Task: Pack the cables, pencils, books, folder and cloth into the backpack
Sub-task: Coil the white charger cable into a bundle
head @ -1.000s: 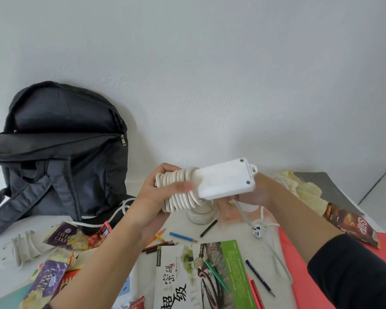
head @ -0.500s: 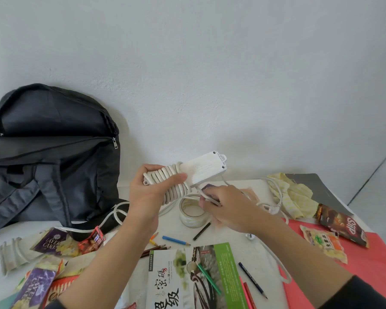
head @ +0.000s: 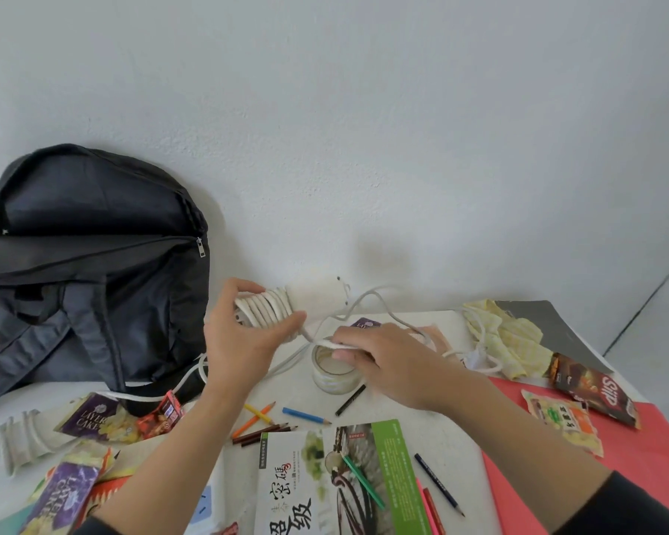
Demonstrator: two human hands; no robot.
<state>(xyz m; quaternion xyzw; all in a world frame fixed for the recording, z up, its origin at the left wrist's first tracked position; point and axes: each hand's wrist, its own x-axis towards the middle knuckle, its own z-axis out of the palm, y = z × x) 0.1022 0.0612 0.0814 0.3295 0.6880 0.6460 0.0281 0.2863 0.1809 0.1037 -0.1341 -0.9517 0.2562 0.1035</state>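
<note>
White tabletop (head: pixel 460 449): black backpack (head: pixel 93 272) far left, coloured pencils (head: pixel 306 415) centre, book (head: pixel 325 484) near edge, red folder (head: pixel 653 430) right edge, yellow cloth (head: pixel 514 341) far right (snack packets (head: pixel 89 417) scattered).

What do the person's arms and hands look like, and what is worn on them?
The left hand and the right hand are bare: no gloves, rings or watch show. The right arm has a black sleeve that ends well above the wrist. The left forearm is uncovered too; only a dark edge of a sleeve shows at the bottom of the picture.
</note>
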